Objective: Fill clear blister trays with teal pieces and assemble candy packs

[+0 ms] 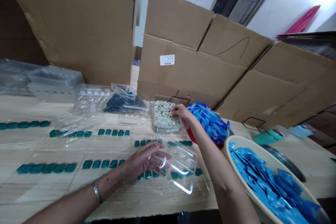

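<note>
My left hand [145, 160] lies with fingers stretched out on a clear plastic clamshell pack [181, 164] near the table's front edge, its lid tilted up. My right hand [180, 111] reaches into a clear tub of small printed packets [164, 116] farther back, its fingers pinched on the packets. Rows of teal blocks [105, 163] sit in flat clear trays laid across the table, some under my left hand.
A beige bowl of blue sachets [265, 178] stands at the right front. A red container of blue sticks [210, 120] is beside the tub. A bag of dark pieces [122, 101], empty clear trays [90, 99] and tall cardboard boxes [199, 66] line the back.
</note>
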`<state>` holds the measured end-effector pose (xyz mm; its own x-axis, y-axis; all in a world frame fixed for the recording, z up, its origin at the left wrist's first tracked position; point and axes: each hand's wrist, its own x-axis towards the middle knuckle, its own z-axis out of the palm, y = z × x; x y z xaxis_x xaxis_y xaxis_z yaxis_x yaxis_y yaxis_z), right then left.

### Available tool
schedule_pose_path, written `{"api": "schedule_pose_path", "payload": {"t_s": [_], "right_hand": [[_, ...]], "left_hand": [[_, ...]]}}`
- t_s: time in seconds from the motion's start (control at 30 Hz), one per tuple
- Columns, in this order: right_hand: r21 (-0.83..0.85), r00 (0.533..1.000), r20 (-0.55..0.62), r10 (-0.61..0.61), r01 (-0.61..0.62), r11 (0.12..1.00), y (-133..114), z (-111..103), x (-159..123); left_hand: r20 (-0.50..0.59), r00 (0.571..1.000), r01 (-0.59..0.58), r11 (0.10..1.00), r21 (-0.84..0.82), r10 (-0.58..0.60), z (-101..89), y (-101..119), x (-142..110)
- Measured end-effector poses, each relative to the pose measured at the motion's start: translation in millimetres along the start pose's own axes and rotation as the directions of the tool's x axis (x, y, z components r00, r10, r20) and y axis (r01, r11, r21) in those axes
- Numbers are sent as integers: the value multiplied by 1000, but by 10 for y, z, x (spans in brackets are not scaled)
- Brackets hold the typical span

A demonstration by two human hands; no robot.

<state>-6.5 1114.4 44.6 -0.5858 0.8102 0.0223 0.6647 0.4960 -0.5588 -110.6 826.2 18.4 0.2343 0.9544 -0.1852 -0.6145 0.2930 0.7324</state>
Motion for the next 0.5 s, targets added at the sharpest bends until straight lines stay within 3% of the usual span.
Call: {"api": "schedule_pose_path", "payload": {"t_s": [0.33, 0.5], "right_hand": [[-264, 988, 34, -150, 154, 952, -62, 4, -132], [-434, 988, 90, -122, 149, 888, -122, 26, -216]], "left_hand": [[12, 1000, 13, 1000, 10, -13, 12, 23, -7], [23, 1000, 2, 1000, 9, -3, -1, 9, -1]]}}
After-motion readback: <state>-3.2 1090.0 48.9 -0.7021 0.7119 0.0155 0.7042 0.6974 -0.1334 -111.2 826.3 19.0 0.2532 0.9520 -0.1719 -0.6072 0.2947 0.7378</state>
